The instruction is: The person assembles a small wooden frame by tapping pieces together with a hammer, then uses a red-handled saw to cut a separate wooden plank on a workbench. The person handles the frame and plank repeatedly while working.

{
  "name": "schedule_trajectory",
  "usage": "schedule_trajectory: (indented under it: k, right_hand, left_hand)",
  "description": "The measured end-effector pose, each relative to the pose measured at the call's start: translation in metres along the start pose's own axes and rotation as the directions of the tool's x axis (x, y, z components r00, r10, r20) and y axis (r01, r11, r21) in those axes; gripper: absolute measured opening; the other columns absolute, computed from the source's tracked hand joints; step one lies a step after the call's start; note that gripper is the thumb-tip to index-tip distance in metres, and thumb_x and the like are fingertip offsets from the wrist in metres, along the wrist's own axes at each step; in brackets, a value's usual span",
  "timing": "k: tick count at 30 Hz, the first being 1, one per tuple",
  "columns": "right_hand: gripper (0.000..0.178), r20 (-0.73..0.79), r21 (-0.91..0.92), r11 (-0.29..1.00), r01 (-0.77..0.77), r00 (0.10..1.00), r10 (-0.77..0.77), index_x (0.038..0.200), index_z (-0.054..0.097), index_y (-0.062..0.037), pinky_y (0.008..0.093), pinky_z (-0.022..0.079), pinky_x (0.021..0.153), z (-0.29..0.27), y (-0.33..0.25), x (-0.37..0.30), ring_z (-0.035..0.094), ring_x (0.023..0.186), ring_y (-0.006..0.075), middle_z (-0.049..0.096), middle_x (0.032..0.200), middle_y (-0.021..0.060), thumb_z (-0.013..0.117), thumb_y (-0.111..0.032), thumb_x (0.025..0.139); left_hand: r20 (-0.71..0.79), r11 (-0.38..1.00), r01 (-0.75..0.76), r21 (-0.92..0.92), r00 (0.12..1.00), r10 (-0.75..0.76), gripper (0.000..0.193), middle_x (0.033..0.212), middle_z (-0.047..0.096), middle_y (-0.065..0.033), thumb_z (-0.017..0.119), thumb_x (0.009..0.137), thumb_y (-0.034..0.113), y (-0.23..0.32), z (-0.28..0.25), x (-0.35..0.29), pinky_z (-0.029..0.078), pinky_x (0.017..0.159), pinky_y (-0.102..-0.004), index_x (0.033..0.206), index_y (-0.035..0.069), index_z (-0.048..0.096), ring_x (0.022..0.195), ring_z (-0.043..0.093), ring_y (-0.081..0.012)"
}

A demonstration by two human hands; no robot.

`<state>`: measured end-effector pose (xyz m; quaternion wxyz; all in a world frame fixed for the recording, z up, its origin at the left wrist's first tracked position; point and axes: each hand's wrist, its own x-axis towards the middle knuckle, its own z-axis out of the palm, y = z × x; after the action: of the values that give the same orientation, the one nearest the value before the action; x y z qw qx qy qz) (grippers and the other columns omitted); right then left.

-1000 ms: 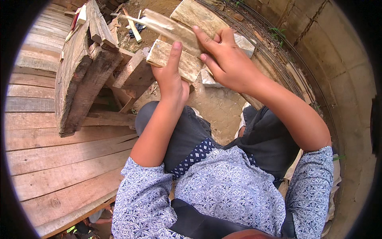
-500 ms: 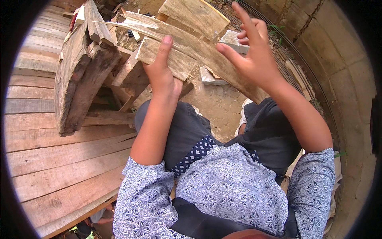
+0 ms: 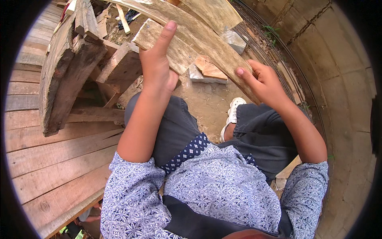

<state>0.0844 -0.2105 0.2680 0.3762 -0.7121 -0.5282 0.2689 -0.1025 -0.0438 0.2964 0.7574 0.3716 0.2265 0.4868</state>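
Observation:
My left hand [image 3: 156,65] is closed around a short, weathered wooden board [image 3: 165,43], its thumb lying along the upper face. Against that board's far side runs a long wooden plank [image 3: 211,42], splintered toward its far left end. Whether the two are joined I cannot tell. The plank slants down to the right, where my right hand [image 3: 266,83] grips its near end, thumb on top and fingers mostly hidden beneath. Beyond the plank another broad board [image 3: 213,14] is partly in view.
Thick rough timbers [image 3: 63,67] stand at the left above a slatted wooden platform [image 3: 59,167]. On the dirt ground sit a pale block [image 3: 199,75] with a wood scrap on it and a second block [image 3: 234,42]. Long thin rods follow the concrete wall [image 3: 338,87] at the right.
My right hand has come down from the air and taken hold of the long plank's near end. The left hand keeps its grip on the short board. The view has shifted slightly.

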Motion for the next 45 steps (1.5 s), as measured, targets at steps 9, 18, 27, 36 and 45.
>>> schedule_trajectory:
  k: [9, 18, 27, 36, 45]
  right_hand:
    - [0.054, -0.02, 0.037, 0.999, 0.034, 0.999, -0.033, 0.073, 0.056, 0.0008, 0.0359, 0.031, 0.048, 0.01, 0.007, 0.006, 0.037, 0.051, 0.0123, 0.042, 0.053, 0.0054, 0.065, -0.048, 0.094]
    - [0.057, -0.062, 0.019, 1.0, 0.015, 0.998, -0.014, 0.07, 0.055, 0.0026, 0.0368, 0.03, 0.047, 0.012, 0.001, 0.004, 0.036, 0.05, 0.0129, 0.041, 0.052, 0.0079, 0.066, -0.048, 0.094]
    - [0.056, -0.106, 0.011, 1.0, 0.026, 0.994, -0.024, 0.072, 0.057, 0.0036, 0.0375, 0.033, 0.049, 0.013, -0.003, 0.005, 0.039, 0.051, 0.0159, 0.045, 0.053, 0.012, 0.066, -0.048, 0.093]
    - [0.054, -0.125, 0.025, 0.999, 0.043, 0.991, -0.039, 0.078, 0.062, 0.0038, 0.037, 0.034, 0.049, 0.011, -0.004, 0.007, 0.041, 0.051, 0.016, 0.047, 0.054, 0.0129, 0.066, -0.048, 0.093]
    - [0.053, -0.174, 0.011, 0.994, 0.107, 0.979, -0.104, 0.078, 0.063, 0.003, 0.0358, 0.033, 0.048, 0.015, 0.003, 0.01, 0.039, 0.05, 0.0142, 0.046, 0.053, 0.0115, 0.068, -0.048, 0.092]
  left_hand:
    - [0.024, 1.0, -0.005, 0.026, 1.0, 0.004, 0.043, 0.119, 0.065, -0.0116, 0.074, 0.088, 0.007, -0.017, -0.002, 0.001, 0.059, 0.089, -0.0384, 0.126, 0.002, 0.055, 0.105, 0.067, -0.0226]
    - [0.033, 0.998, 0.04, 0.051, 0.999, -0.042, 0.043, 0.12, 0.064, -0.0125, 0.073, 0.09, 0.008, -0.019, 0.001, -0.003, 0.06, 0.088, -0.039, 0.128, 0.001, 0.053, 0.105, 0.067, -0.0234]
    - [0.077, 0.996, 0.017, 0.087, 0.997, -0.024, 0.043, 0.12, 0.063, -0.0125, 0.072, 0.092, 0.011, -0.027, 0.005, -0.008, 0.059, 0.089, -0.0381, 0.129, 0.002, 0.052, 0.107, 0.066, -0.023]
    - [0.067, 0.997, 0.041, 0.058, 0.997, -0.044, 0.043, 0.122, 0.063, -0.0108, 0.071, 0.093, 0.011, -0.032, 0.004, -0.007, 0.058, 0.09, -0.0365, 0.13, 0.003, 0.051, 0.109, 0.065, -0.021]
    - [0.076, 0.993, -0.002, 0.119, 0.997, -0.008, 0.047, 0.125, 0.06, -0.0112, 0.072, 0.094, 0.017, -0.031, 0.004, -0.005, 0.057, 0.092, -0.0369, 0.132, 0.004, 0.048, 0.112, 0.063, -0.0215]
